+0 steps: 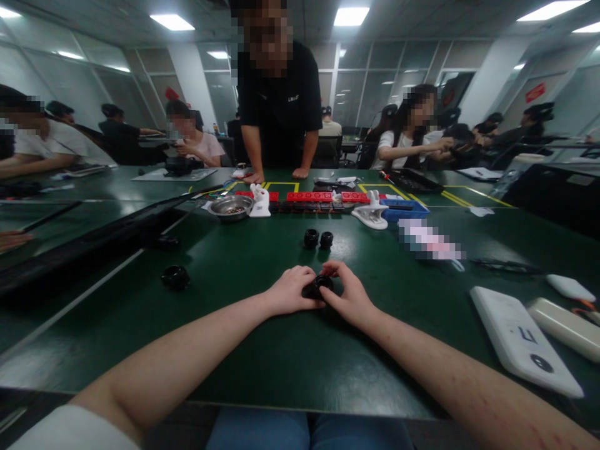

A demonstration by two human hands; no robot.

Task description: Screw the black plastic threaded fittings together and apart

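Observation:
Both my hands meet over a small round black part on the dark green table. My left hand is curled against its left side with the fingers closed. My right hand pinches it from the right and top. Two more black round parts stand side by side a little farther out, apart from my hands. Another black part lies off to the left.
A metal bowl, white holders, a red strip and a blue tray line the far side. White flat devices lie at the right. A person in black leans on the far edge; others sit around.

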